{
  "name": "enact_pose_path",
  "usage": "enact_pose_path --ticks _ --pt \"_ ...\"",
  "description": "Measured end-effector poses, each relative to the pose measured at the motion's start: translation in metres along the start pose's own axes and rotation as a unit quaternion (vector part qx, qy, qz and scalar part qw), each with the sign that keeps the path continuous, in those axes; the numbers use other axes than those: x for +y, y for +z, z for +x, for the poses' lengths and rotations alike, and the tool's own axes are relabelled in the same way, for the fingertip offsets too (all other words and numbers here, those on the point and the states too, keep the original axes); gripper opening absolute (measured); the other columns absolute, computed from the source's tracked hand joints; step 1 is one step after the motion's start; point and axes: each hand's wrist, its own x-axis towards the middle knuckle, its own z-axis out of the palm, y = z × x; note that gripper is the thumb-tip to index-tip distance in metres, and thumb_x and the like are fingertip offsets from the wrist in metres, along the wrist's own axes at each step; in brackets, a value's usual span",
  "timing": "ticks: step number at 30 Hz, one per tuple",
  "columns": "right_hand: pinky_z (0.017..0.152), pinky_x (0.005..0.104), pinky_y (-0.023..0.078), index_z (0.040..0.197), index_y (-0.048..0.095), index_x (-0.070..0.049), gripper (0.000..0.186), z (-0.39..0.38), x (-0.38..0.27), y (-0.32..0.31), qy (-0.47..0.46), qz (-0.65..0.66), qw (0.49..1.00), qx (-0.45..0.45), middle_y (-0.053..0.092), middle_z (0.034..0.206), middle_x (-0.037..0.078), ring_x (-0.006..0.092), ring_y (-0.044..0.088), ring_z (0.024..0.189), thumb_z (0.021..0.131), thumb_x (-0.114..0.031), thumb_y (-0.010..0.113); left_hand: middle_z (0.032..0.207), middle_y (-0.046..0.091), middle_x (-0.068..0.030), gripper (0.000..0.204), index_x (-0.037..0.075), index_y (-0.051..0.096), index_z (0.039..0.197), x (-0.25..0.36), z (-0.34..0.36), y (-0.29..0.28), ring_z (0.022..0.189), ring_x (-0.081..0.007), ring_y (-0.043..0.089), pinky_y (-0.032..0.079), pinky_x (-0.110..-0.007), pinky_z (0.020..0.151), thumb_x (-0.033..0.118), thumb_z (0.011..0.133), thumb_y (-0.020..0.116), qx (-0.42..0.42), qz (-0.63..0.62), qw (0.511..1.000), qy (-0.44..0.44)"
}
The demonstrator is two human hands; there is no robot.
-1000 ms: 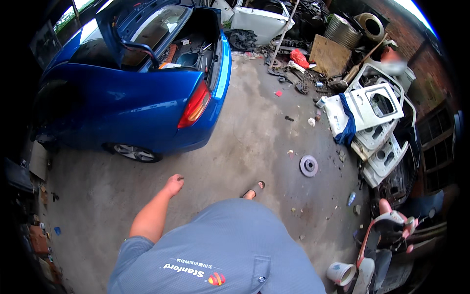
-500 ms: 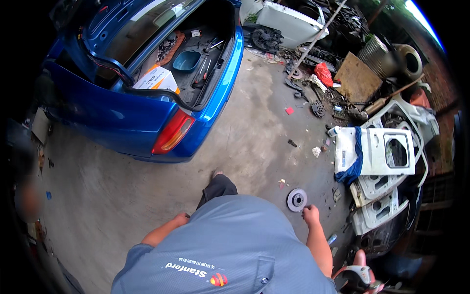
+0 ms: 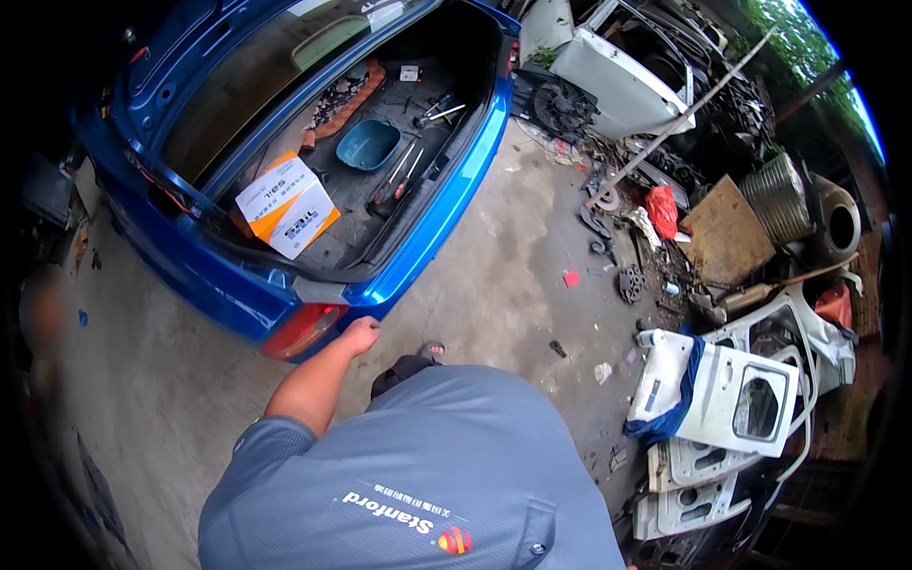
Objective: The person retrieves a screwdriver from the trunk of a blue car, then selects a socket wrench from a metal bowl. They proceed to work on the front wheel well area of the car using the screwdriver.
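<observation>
The left hand (image 3: pixel 361 335) hangs just beside the rear corner of the blue car (image 3: pixel 432 228), its fingers (image 3: pixel 371 325) curled in; whether they close on anything cannot be told, nor whether they touch the bodywork; the right hand lies outside the view, so the state of its fingers cannot be told either.

Left of the left hand is the red tail light (image 3: pixel 299 332); to its right, a sandalled foot (image 3: pixel 433 350) rests on the concrete floor (image 3: pixel 475 228).

Beyond the hand the trunk (image 3: pixel 353 220) gapes under its raised lid (image 3: pixel 204 43); in its near part sits a white and orange carton (image 3: pixel 288 206), turned at an angle; farther in stands a teal basin (image 3: pixel 369 145), with red-handled screwdrivers (image 3: pixel 382 202) between it and the sill, more tools near the far end, and a small white box (image 3: pixel 409 73) beyond the basin.

Well apart, to the right, a white door panel (image 3: pixel 727 389) with a blue cloth (image 3: pixel 686 399) over one end lies on other panels; past it are a brown board (image 3: pixel 727 233), a red plastic bag (image 3: pixel 662 211) and a slanting pole (image 3: pixel 684 116).
</observation>
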Motion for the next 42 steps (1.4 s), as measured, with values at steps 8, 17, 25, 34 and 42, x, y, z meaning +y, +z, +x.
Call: enact_pose_path --ticks 8,17,25,34,42 --pt "0.059 0.0349 0.053 0.095 0.066 0.006 0.023 0.148 -0.052 -0.151 0.035 0.007 0.999 -0.036 0.068 0.08 0.016 0.0241 0.066 0.065 0.082 -0.011 0.057 0.11 0.066 -0.0222 0.031 0.004 0.069 0.105 0.084 0.091 0.029 0.105 -0.0364 0.062 0.049 -0.041 0.089 0.023 0.084 0.057 0.04 -0.074 0.994 -0.076" --pt "0.054 0.0338 0.052 0.094 0.064 0.007 0.022 0.311 -0.136 -0.378 -0.021 -0.027 0.999 -0.013 0.066 0.075 0.014 0.0213 0.064 0.061 0.083 -0.009 0.055 0.106 0.068 -0.016 0.024 0.008 0.073 0.095 0.074 0.087 0.187 0.1 -0.0339 0.064 0.052 -0.044 0.085 0.018 0.082 0.055 -0.171 0.38 0.899 0.133" --pt "0.054 0.032 0.052 0.099 0.064 0.006 0.024 0.46 -0.187 -0.445 0.018 0.101 0.994 -0.039 0.067 0.078 0.013 0.0204 0.065 0.061 0.082 -0.008 0.054 0.114 0.065 -0.0209 0.036 0.004 0.069 0.109 0.235 0.125 0.194 0.108 -0.0369 0.061 0.05 -0.042 0.091 0.026 0.082 0.057 -0.028 -0.053 0.991 -0.124" --pt "0.077 0.039 0.053 0.099 0.069 0.004 0.03 0.579 -0.174 -0.397 -0.144 -0.12 0.979 -0.083 0.071 0.089 0.021 0.0318 0.069 0.083 0.081 -0.019 0.063 0.11 0.065 -0.0198 0.029 0.005 0.071 0.098 0.227 0.249 0.118 0.106 -0.0379 0.06 0.048 -0.043 0.093 0.02 0.083 0.052 0.021 -0.024 0.992 -0.122" --pt "0.082 0.0388 0.052 0.1 0.069 0.004 0.033 0.671 -0.163 -0.445 -0.086 -0.145 0.985 -0.022 0.071 0.093 0.022 0.0337 0.069 0.089 0.081 -0.023 0.065 0.106 0.067 -0.0204 0.026 0.002 0.071 0.097 0.257 0.4 0.02 0.1 -0.0361 0.063 0.051 -0.044 0.086 0.016 0.081 0.056 -0.006 -0.027 0.98 -0.198"
